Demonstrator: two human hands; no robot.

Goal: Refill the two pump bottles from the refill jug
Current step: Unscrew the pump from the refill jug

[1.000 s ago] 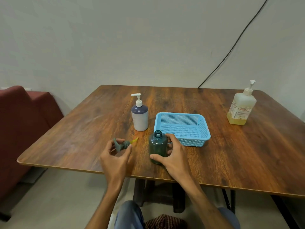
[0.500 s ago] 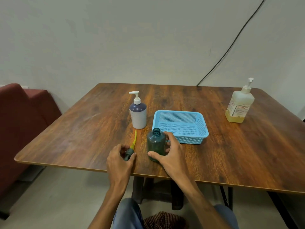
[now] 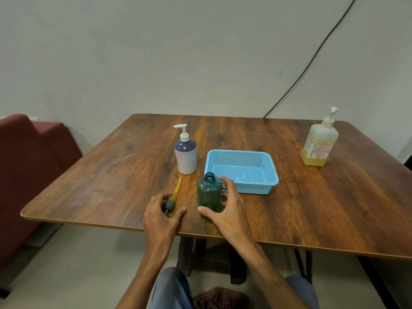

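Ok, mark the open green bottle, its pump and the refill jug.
Dark green plastic bottle [image 3: 209, 195], head view, body.
Grey pump with yellow tube [image 3: 171, 204], head view, collar.
Square yellowish plastic jug [image 3: 314, 148], head view, label.

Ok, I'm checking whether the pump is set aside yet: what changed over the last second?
The left hand lowered the pump head, which it held in the air, and laid it flat on the table; its fingers are still around it, grip unclear. The right hand still holds the open green bottle upright. The white pump bottle, blue basket and refill jug stayed put.
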